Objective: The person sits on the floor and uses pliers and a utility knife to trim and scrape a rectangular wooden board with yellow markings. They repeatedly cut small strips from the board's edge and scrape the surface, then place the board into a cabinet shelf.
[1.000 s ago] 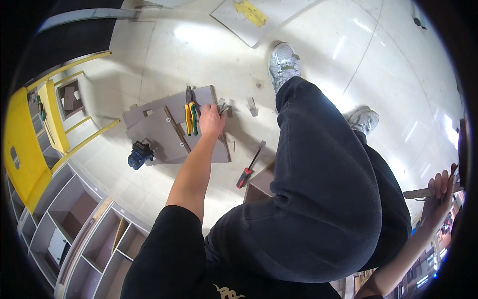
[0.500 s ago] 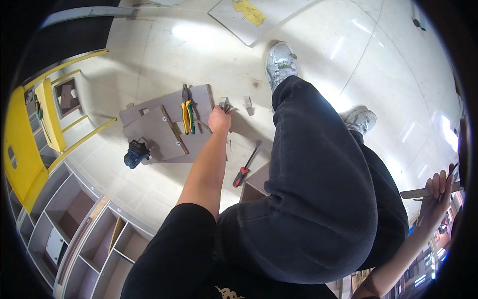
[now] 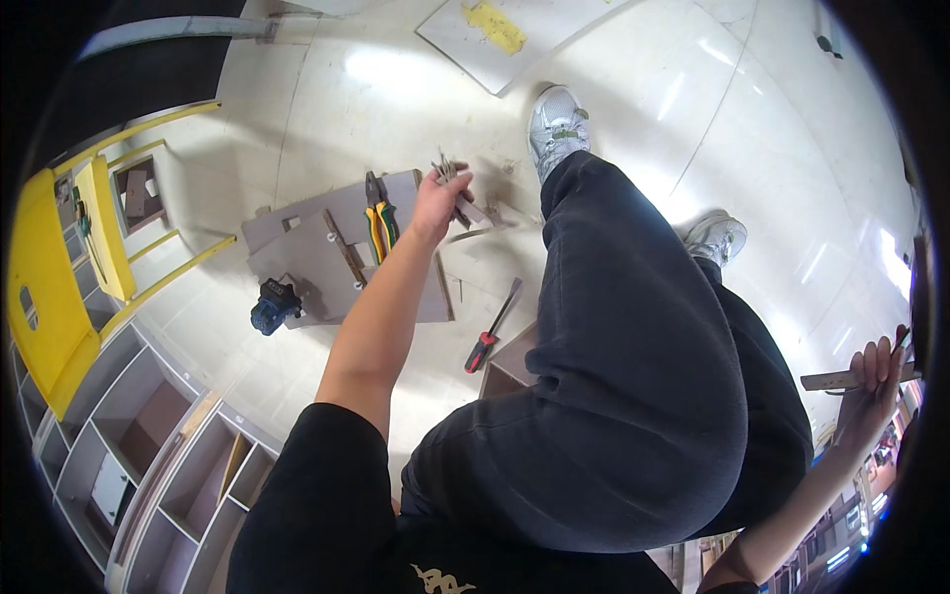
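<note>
Above the floor, just off the right edge of a grey board (image 3: 414, 287), my left hand (image 3: 433, 206) is closed around a bunch of small wood scraps (image 3: 447, 170). Their ends poke out beyond the fingers. A thin curved strip (image 3: 471, 235) shows just below the hand; whether it is held I cannot tell. At the far right, my right hand (image 3: 873, 371) has its fingers wrapped round a narrow wooden strip (image 3: 829, 380). Green-and-yellow pliers (image 3: 380, 223) lie on the board, beside a brown strip with white fittings (image 3: 343, 247).
A dark blue power tool (image 3: 275, 305) stands at the board's left edge. On the floor lies a red-and-black screwdriver (image 3: 482, 350), next to a box-like panel (image 3: 513, 364). A yellow stool (image 3: 49, 287) and compartmented shelving (image 3: 148, 416) stand left. A white panel (image 3: 485, 59) lies ahead.
My left hand has lifted and moved slightly forward with the scraps. The small loose piece that lay right of it is gone from its spot. My right hand has barely moved.
</note>
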The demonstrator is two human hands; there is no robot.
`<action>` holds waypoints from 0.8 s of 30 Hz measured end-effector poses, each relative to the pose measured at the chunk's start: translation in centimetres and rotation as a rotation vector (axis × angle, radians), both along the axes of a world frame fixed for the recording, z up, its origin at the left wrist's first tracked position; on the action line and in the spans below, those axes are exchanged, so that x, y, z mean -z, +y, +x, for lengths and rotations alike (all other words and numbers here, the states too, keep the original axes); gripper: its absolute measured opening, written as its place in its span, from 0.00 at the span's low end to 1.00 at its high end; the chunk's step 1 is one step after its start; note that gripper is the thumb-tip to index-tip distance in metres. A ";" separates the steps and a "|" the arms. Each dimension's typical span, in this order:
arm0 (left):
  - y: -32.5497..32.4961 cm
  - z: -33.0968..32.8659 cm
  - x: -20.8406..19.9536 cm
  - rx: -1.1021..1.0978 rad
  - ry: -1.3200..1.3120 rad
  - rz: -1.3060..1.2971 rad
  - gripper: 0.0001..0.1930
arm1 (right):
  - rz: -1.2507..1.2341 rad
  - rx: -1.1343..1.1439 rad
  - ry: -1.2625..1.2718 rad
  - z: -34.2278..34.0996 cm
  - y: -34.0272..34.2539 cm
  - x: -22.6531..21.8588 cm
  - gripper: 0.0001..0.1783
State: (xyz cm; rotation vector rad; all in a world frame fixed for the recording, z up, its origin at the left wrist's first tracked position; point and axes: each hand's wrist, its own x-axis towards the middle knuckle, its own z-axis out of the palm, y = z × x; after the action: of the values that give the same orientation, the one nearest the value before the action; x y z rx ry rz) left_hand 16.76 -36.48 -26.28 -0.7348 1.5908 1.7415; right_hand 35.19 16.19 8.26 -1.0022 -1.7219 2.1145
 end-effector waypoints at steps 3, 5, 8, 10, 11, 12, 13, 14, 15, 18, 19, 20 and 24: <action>-0.7 2.0 2.0 0.175 -0.095 -0.217 0.10 | 0.006 -0.015 0.013 -0.5 -0.7 -0.1 0.18; 0.7 3.4 2.0 0.369 -0.181 -0.366 0.13 | 0.021 -0.018 0.001 -0.4 -0.9 -0.2 0.18; 0.4 6.7 7.0 0.310 0.121 -0.493 0.16 | 0.001 -0.025 -0.007 -1.1 -1.2 0.1 0.19; 1.9 7.9 7.0 0.361 0.066 -0.637 0.16 | -0.001 -0.002 -0.031 -0.7 -0.8 0.1 0.19; 2.7 8.1 6.3 0.388 0.025 -0.688 0.16 | 0.003 0.014 -0.043 -0.5 -0.7 0.3 0.19; 3.0 8.0 5.8 0.410 -0.010 -0.738 0.16 | 0.025 0.034 -0.050 -0.7 -1.0 0.1 0.20; 2.6 8.3 6.7 0.423 -0.053 -0.725 0.16 | 0.047 0.053 -0.057 -0.9 -1.2 0.0 0.20; 2.2 8.2 6.7 0.395 -0.020 -0.689 0.15 | 0.042 0.045 -0.048 -0.9 -1.2 0.0 0.21; 1.6 8.1 6.6 0.366 0.013 -0.653 0.14 | 0.037 0.036 -0.040 -1.0 -1.3 0.1 0.21; 0.4 5.9 4.0 0.072 -0.095 -0.282 0.09 | 0.062 0.043 -0.058 -0.7 -1.0 0.1 0.22; -0.9 5.2 3.7 0.093 -0.084 -0.181 0.05 | 0.075 0.049 -0.068 -0.6 -0.8 0.1 0.22; -1.7 4.2 2.7 0.093 -0.053 -0.137 0.04 | 0.056 -0.007 -0.048 -0.6 -0.6 0.1 0.22; -5.1 2.2 -0.6 -0.042 0.022 -0.067 0.12 | 0.022 -0.082 -0.015 -0.4 -0.2 0.1 0.21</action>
State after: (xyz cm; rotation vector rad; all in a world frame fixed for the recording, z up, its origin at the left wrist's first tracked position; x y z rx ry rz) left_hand 18.93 -41.56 -25.69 -0.7885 1.6665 1.7392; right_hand 34.78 16.02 8.12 -0.9596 -1.8192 2.1376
